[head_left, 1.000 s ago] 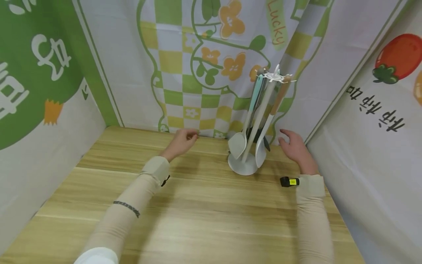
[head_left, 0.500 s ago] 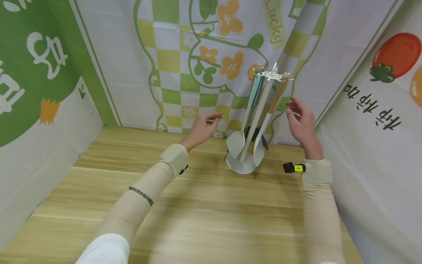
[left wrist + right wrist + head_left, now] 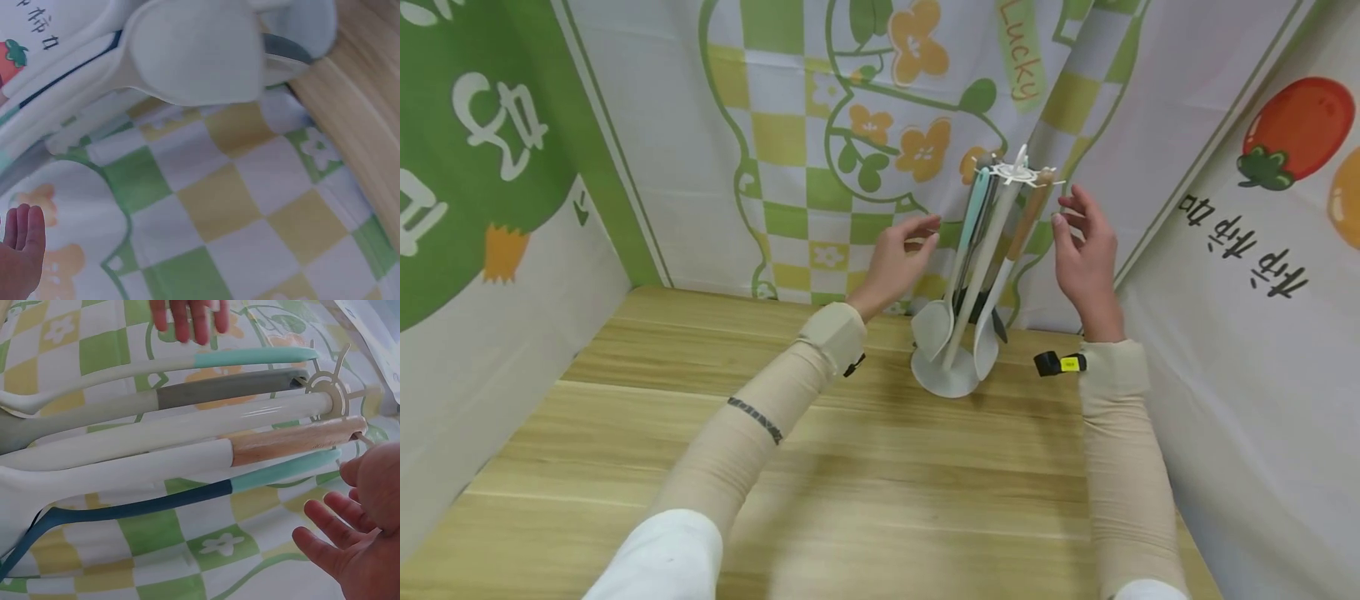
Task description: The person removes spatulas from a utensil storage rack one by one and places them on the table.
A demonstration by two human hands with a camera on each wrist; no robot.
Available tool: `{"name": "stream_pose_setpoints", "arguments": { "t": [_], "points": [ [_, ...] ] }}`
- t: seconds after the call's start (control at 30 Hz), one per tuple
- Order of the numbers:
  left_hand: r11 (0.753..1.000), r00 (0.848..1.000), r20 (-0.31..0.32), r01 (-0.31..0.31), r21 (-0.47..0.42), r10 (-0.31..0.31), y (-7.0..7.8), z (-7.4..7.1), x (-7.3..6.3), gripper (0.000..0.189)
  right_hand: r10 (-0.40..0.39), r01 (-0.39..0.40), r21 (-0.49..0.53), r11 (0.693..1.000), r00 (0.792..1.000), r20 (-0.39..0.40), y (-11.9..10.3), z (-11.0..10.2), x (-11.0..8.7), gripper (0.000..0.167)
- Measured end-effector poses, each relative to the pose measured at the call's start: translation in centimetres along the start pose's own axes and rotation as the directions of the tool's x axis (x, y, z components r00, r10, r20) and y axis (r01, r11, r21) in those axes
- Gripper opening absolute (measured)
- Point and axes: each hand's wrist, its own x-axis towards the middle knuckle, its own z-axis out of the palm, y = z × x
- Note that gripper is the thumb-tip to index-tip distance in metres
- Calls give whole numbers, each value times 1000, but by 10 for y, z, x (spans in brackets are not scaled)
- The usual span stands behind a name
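A white utensil rack [image 3: 942,382] stands upright at the back of the table, with several kitchen utensils hanging from its hooked top [image 3: 1015,172]. Facing my left side is a pale turner [image 3: 932,329] with a turquoise handle; on the right hangs a white ladle [image 3: 987,346] with a wooden handle [image 3: 294,441]. A dark blue utensil [image 3: 144,505] with a turquoise handle hangs behind it. My left hand [image 3: 901,260] is raised left of the handles, fingers extended, holding nothing. My right hand [image 3: 1086,254] is raised just right of the wooden handle, fingers loosely bent; contact with the hook cannot be told.
A patterned cloth [image 3: 782,142] hangs close behind the rack. Printed cloth walls [image 3: 1232,358] flank both sides. The wooden table [image 3: 865,500] stretches from the rack toward me.
Both hands have risen from near the tabletop. My left hand has moved right toward the rack, and my right hand has climbed to the height of the handles. The rack has stayed in place.
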Motion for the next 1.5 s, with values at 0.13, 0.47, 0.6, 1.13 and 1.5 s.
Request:
{"name": "stream_pose_setpoints", "arguments": {
  "t": [0.13, 0.47, 0.6, 1.13, 1.5],
  "points": [
    [999, 999, -27, -46, -20, 46, 11, 9, 8, 34, -17, 18, 30, 999, 999, -39, -5, 1, 6, 46],
    [997, 997, -48, -68, -41, 66, 27, 30, 22, 37, -47, 50, 61, 997, 998, -41, -18, 2, 19, 43],
    [997, 995, -73, -68, -27, 66, 29, 38, 24, 43, -57, 58, 47, 997, 998, -31, -17, 6, 22, 42],
    [994, 988, -118, -94, 60, 101, 22, 46, 29, 44, -55, 54, 43, 998, 998, 14, -18, 11, 16, 43],
    [993, 991, -103, -79, 88, 88, 19, 44, 35, 45, -55, 56, 70, 996, 998, -14, -10, 14, 18, 35]
  ]
}}
